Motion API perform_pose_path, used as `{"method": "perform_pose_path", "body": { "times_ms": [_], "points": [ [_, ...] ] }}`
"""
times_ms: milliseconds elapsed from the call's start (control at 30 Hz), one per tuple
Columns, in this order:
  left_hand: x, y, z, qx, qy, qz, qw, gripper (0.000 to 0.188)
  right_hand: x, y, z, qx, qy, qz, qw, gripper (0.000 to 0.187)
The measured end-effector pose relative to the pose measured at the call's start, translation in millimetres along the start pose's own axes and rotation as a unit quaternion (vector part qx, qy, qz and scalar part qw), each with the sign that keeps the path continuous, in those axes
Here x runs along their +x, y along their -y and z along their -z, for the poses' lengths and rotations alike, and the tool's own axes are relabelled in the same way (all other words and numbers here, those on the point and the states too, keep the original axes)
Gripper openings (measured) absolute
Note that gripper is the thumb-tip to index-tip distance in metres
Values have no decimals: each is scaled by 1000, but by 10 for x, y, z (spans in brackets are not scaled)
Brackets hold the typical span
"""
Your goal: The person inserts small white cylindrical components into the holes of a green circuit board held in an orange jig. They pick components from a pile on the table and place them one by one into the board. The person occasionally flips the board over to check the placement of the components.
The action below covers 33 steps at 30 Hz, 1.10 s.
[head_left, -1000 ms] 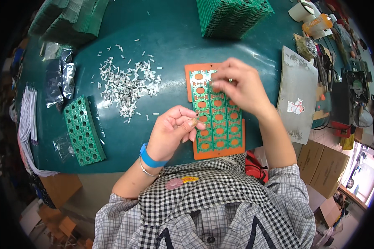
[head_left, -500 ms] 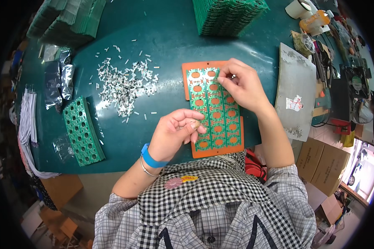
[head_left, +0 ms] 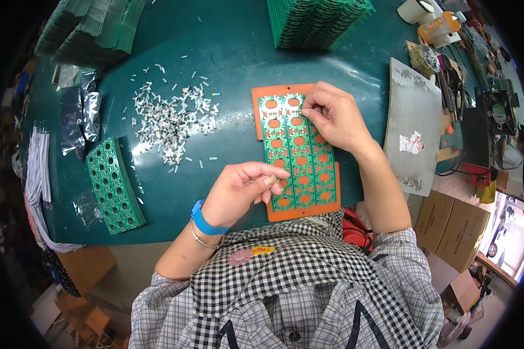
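A green circuit board panel with rows of oval cutouts lies on an orange plate in front of me. My right hand is at the panel's upper part, thumb and index finger pinched together against it; whatever lies between the fingertips is too small to make out. Over the panel's lower left edge hovers my left hand, its thumb and fingers closed around something small and yellowish-brown that I cannot identify. Left of the panel, many tiny white strip-like parts are heaped loosely on the green table.
A stack of similar green panels sits at the left, near silver bags and bundled white wires. More stacked panels stand at the back. A grey sheet and an orange bottle are at the right.
My left index finger has come down closer to the thumb. The right hand stays pinched at almost the same spot on the panel. The whole view has shifted slightly.
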<state>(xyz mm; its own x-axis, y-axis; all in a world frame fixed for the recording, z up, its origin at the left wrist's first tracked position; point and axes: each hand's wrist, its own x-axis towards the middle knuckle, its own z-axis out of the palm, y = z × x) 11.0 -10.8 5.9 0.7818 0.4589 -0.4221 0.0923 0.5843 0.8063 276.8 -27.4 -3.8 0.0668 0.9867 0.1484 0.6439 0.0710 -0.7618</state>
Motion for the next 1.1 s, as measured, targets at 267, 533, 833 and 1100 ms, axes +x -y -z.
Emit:
{"method": "perform_pose_path", "body": {
  "times_ms": [267, 533, 833, 1100],
  "points": [
    [2, 13, 22, -11, 32, -16, 999, 16, -6, -10, -11, -16, -5, 18, 1000, 7],
    [10, 56, 52, -92, 8, -50, 994, 14, 13, 37, -11, -44, -19, 57, 997, 8],
    [66, -4, -10, -188, -76, -81, 976, 14, 26, 77, -61, -119, -7, 100, 988, 8],
    [83, 115, 83, -276, -43, -88, 956, 10, -145, 309, 7, -50, 0, 62, 997, 17]
  ]
}}
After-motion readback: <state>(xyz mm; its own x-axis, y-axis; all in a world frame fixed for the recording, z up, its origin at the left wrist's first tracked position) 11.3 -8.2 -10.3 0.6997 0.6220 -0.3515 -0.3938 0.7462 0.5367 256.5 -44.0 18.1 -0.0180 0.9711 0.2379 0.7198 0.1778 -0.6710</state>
